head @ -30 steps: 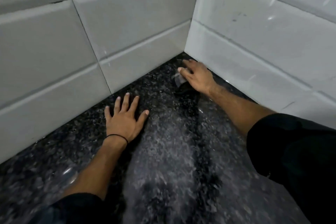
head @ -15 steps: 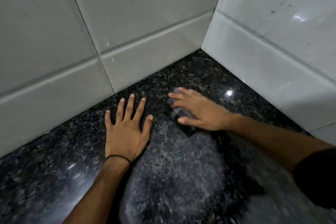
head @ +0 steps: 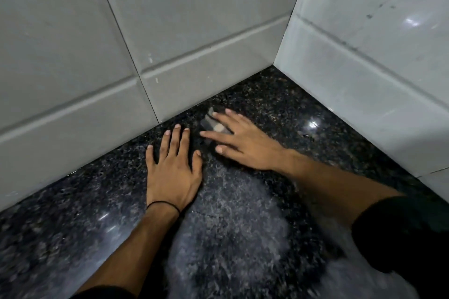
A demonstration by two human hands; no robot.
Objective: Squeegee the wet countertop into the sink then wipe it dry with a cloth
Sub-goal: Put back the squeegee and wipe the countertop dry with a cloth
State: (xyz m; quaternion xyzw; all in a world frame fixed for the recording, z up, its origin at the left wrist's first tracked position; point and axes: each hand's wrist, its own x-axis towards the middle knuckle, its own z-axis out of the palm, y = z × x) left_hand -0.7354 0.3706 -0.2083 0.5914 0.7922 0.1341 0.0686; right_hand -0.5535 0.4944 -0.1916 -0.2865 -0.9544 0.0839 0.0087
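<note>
A black speckled granite countertop [head: 73, 201] fills the lower view and meets white tiled walls in a corner. My left hand [head: 171, 170] lies flat on it with fingers spread, a thin black band around the wrist. My right hand [head: 243, 143] presses flat on a small grey checked cloth [head: 212, 125], most of which is hidden under the palm and fingers. The cloth sits close to the back wall, just right of my left fingertips. A greyish wiped streak [head: 230, 213] runs from the hands toward me. No squeegee or sink is in view.
White tiled walls stand at the back [head: 170, 31] and at the right [head: 376, 68], forming a corner [head: 274, 65]. Light glints off the stone near the right wall [head: 313, 125]. My dark sleeves reach in from the bottom edge.
My right hand with the cloth has slid from the far corner leftward along the back wall to beside my left hand. My left hand has stayed planted.
</note>
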